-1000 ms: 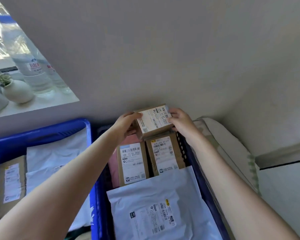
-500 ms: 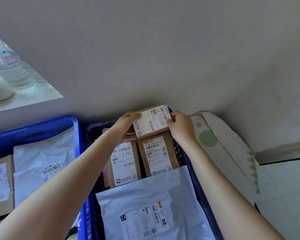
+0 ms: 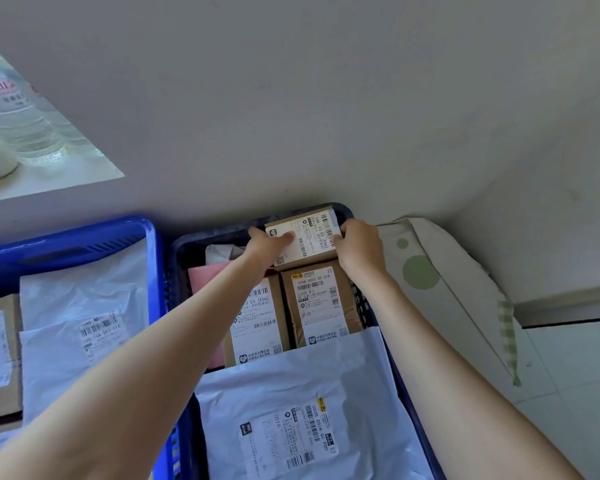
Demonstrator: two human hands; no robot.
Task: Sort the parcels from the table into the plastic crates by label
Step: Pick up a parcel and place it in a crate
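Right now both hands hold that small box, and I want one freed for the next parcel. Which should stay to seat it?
Probably the left hand: its fingers lie over the small box; the right hand only grips the edge.

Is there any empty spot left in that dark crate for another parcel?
Hardly. The dark crate shows a little room only at its far left corner, beyond the pink parcel. Elsewhere cardboard boxes and a white mailer bag crowd it.
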